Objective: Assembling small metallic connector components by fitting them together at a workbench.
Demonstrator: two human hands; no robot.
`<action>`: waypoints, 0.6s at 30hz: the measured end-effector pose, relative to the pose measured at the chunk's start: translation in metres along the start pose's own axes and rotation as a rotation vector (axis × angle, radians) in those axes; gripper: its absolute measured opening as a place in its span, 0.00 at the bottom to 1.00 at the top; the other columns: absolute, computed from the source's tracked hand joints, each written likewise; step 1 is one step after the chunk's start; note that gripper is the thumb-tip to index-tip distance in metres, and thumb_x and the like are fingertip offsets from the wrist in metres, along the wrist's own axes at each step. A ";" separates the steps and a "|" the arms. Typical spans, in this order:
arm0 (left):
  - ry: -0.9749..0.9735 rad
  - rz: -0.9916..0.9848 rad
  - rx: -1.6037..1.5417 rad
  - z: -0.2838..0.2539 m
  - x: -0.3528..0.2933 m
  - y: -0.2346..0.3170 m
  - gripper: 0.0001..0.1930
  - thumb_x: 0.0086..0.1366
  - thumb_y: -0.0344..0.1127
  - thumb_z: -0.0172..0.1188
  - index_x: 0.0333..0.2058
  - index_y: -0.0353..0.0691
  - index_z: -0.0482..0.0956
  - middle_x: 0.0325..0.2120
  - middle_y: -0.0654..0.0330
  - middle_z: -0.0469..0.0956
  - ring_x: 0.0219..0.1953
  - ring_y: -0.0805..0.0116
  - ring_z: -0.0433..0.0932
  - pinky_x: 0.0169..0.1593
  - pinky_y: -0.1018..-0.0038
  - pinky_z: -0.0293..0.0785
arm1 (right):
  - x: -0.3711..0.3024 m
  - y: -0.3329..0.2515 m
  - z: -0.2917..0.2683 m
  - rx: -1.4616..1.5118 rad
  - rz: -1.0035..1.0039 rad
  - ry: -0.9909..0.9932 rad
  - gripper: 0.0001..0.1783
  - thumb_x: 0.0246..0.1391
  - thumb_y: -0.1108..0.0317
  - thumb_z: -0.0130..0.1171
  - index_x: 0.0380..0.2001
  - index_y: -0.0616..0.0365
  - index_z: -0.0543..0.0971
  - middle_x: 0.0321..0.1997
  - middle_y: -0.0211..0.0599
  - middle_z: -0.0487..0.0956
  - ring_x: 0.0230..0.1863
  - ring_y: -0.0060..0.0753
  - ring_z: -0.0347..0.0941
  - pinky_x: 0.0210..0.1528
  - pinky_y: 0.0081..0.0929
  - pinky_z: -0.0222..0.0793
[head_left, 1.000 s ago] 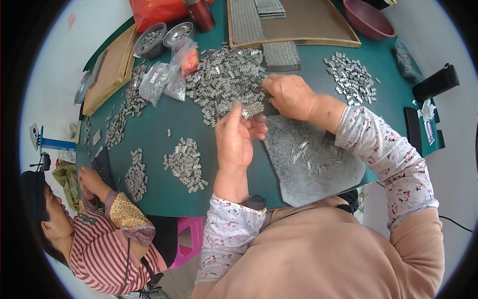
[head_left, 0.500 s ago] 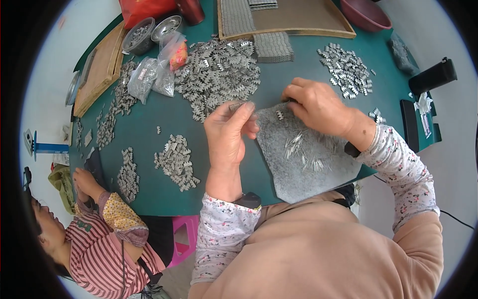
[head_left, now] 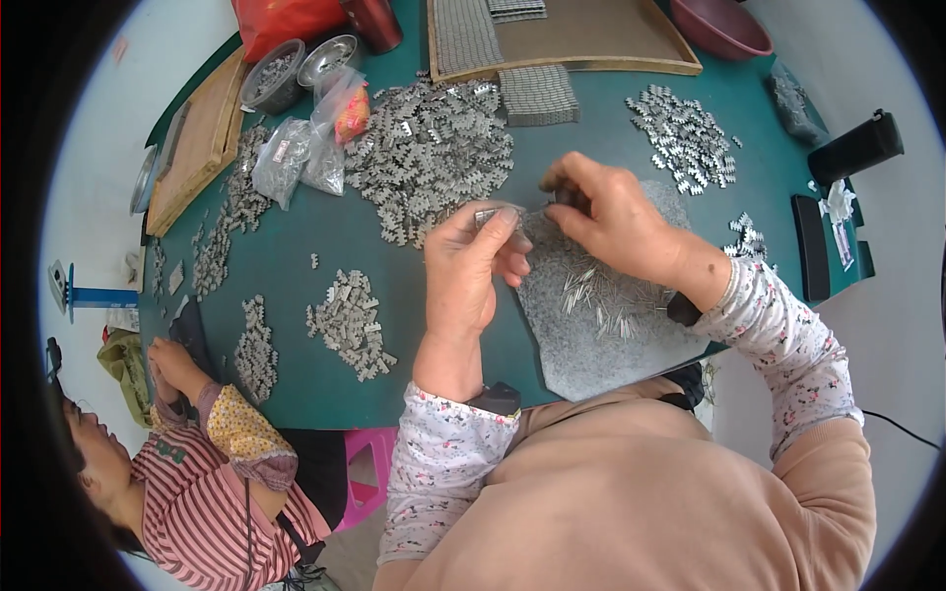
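My left hand (head_left: 463, 286) pinches a small grey metal piece (head_left: 486, 216) between thumb and forefinger, over the near left edge of a grey felt mat (head_left: 572, 364). Close beside it, my right hand (head_left: 626, 222) is closed, its fingertips almost meeting the piece. Something dark shows in its curled fingers, and a thin bright sliver sticks out toward the left hand; I cannot make out what it is. Below the right hand, several thin metal pins (head_left: 606, 295) lie scattered on the mat. A large heap of toothed metal pieces (head_left: 424, 148) lies just beyond my left hand.
Smaller heaps of metal pieces (head_left: 350, 325) dot the green table (head_left: 276, 227). At the back are a wooden tray (head_left: 591, 39), a linked metal sheet (head_left: 539, 96) and plastic bags (head_left: 286, 163). A black bottle (head_left: 852, 143) lies right. A co-worker (head_left: 212, 463) sits at left.
My right hand has moved left, closer to my left hand, which has shifted slightly right. The small toothed piece seen on the mat's upper part no longer shows there.
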State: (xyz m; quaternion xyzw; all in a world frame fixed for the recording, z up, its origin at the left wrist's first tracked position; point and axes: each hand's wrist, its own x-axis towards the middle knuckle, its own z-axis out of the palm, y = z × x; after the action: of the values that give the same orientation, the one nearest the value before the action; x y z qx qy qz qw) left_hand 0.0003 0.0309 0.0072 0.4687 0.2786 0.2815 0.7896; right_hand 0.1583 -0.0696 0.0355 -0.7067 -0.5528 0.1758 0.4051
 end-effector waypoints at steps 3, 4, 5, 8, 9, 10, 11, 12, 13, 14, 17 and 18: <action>-0.040 -0.017 -0.009 0.002 -0.001 0.000 0.08 0.61 0.30 0.63 0.38 0.32 0.79 0.23 0.56 0.80 0.17 0.72 0.76 0.18 0.81 0.68 | -0.006 -0.008 0.000 0.179 0.019 0.039 0.10 0.51 0.75 0.59 0.38 0.65 0.74 0.29 0.43 0.79 0.28 0.34 0.76 0.31 0.29 0.72; -0.052 -0.009 0.006 0.002 -0.002 0.000 0.09 0.61 0.30 0.63 0.38 0.32 0.79 0.23 0.55 0.80 0.18 0.71 0.77 0.19 0.81 0.70 | -0.008 -0.011 0.001 0.179 0.021 0.041 0.10 0.51 0.75 0.59 0.38 0.65 0.74 0.29 0.43 0.79 0.28 0.34 0.76 0.31 0.29 0.72; -0.053 -0.010 0.005 0.002 -0.002 0.000 0.09 0.61 0.30 0.63 0.38 0.32 0.79 0.23 0.55 0.80 0.18 0.71 0.77 0.19 0.81 0.70 | -0.011 -0.015 0.003 0.221 0.038 0.023 0.09 0.54 0.76 0.58 0.39 0.65 0.74 0.29 0.37 0.77 0.29 0.25 0.73 0.32 0.25 0.71; -0.110 -0.004 -0.007 0.004 -0.001 -0.002 0.09 0.61 0.29 0.63 0.38 0.31 0.78 0.24 0.55 0.80 0.19 0.70 0.79 0.20 0.80 0.73 | -0.014 -0.016 0.004 0.280 0.067 -0.001 0.08 0.57 0.76 0.56 0.40 0.65 0.73 0.30 0.32 0.76 0.31 0.17 0.71 0.35 0.21 0.71; -0.114 -0.003 -0.004 0.005 -0.001 -0.002 0.09 0.61 0.29 0.63 0.38 0.30 0.78 0.24 0.54 0.80 0.19 0.70 0.79 0.20 0.81 0.74 | -0.014 -0.015 0.005 0.300 0.077 -0.011 0.09 0.57 0.76 0.56 0.41 0.65 0.73 0.31 0.32 0.76 0.32 0.18 0.71 0.36 0.21 0.71; -0.118 -0.001 -0.002 0.005 -0.002 -0.002 0.09 0.61 0.28 0.63 0.38 0.30 0.78 0.24 0.54 0.80 0.19 0.70 0.79 0.20 0.81 0.74 | -0.014 -0.013 0.005 0.300 0.076 -0.011 0.09 0.57 0.76 0.56 0.41 0.65 0.73 0.31 0.32 0.76 0.32 0.18 0.71 0.36 0.21 0.71; -0.117 0.000 -0.003 0.005 -0.002 -0.002 0.09 0.61 0.28 0.63 0.38 0.30 0.78 0.24 0.54 0.80 0.19 0.70 0.79 0.20 0.81 0.74 | -0.015 -0.010 0.005 0.287 0.082 -0.008 0.09 0.57 0.76 0.55 0.41 0.65 0.73 0.32 0.32 0.76 0.33 0.17 0.72 0.37 0.21 0.71; -0.112 0.001 0.007 0.005 -0.001 -0.002 0.09 0.61 0.28 0.62 0.38 0.29 0.78 0.24 0.54 0.80 0.19 0.70 0.79 0.20 0.81 0.74 | -0.015 -0.008 0.004 0.273 0.088 -0.004 0.09 0.57 0.76 0.55 0.41 0.65 0.73 0.33 0.32 0.76 0.34 0.17 0.72 0.38 0.20 0.71; -0.107 0.004 0.017 0.005 -0.001 -0.002 0.09 0.61 0.28 0.62 0.38 0.29 0.78 0.24 0.54 0.80 0.19 0.70 0.79 0.20 0.81 0.74 | -0.015 -0.007 0.002 0.272 0.087 -0.004 0.09 0.57 0.76 0.55 0.41 0.65 0.73 0.33 0.32 0.76 0.34 0.17 0.72 0.38 0.20 0.71; -0.107 0.004 0.016 0.005 -0.001 -0.002 0.09 0.61 0.28 0.62 0.38 0.29 0.78 0.24 0.54 0.80 0.19 0.70 0.79 0.20 0.81 0.74 | -0.015 -0.006 0.000 0.268 0.119 -0.006 0.09 0.57 0.77 0.54 0.41 0.65 0.73 0.33 0.32 0.76 0.35 0.17 0.72 0.39 0.21 0.71; -0.104 -0.002 0.018 0.004 -0.002 -0.001 0.10 0.61 0.28 0.62 0.39 0.29 0.78 0.24 0.53 0.81 0.19 0.70 0.79 0.20 0.80 0.74 | -0.014 -0.007 -0.002 0.252 0.155 -0.024 0.09 0.57 0.77 0.54 0.41 0.66 0.73 0.34 0.31 0.76 0.36 0.17 0.72 0.39 0.21 0.71; -0.105 -0.003 0.017 0.004 -0.003 -0.001 0.10 0.61 0.27 0.61 0.39 0.28 0.78 0.24 0.53 0.81 0.19 0.70 0.79 0.20 0.80 0.74 | -0.014 -0.007 -0.003 0.237 0.162 -0.037 0.09 0.57 0.77 0.54 0.41 0.66 0.73 0.34 0.31 0.76 0.35 0.17 0.71 0.39 0.21 0.71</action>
State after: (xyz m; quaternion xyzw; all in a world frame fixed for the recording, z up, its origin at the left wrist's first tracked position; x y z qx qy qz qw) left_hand 0.0014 0.0262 0.0081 0.4889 0.2398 0.2530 0.7996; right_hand 0.1510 -0.0835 0.0398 -0.6928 -0.4766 0.2849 0.4601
